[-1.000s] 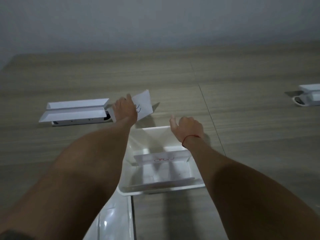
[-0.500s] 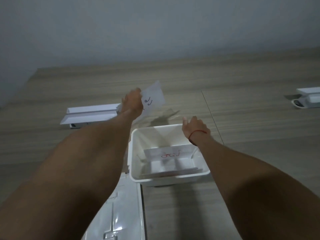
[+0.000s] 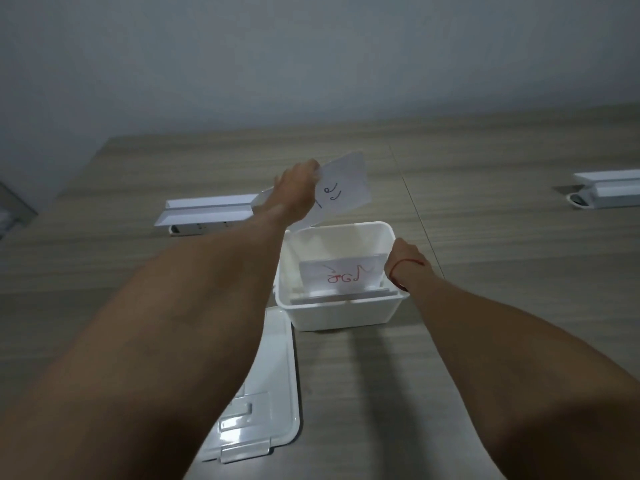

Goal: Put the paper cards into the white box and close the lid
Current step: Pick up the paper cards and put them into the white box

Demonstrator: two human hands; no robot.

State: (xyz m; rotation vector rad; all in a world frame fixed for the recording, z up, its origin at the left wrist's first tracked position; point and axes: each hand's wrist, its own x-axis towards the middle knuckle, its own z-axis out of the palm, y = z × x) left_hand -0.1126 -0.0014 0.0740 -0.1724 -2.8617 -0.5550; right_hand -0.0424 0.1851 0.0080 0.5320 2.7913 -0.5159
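Paper card [image 3: 341,190] lifted nearer white box [image 3: 341,308] – left hand [image 3: 296,192] grip holding it, right hand [image 3: 403,258] grip unclear.

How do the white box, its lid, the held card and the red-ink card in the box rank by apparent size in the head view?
1. White box, largest.
2. Lid, partly hidden by the left arm and nearer the camera, so its place against the box is unsure.
3. Held card and red-ink card look alike; no ranking.
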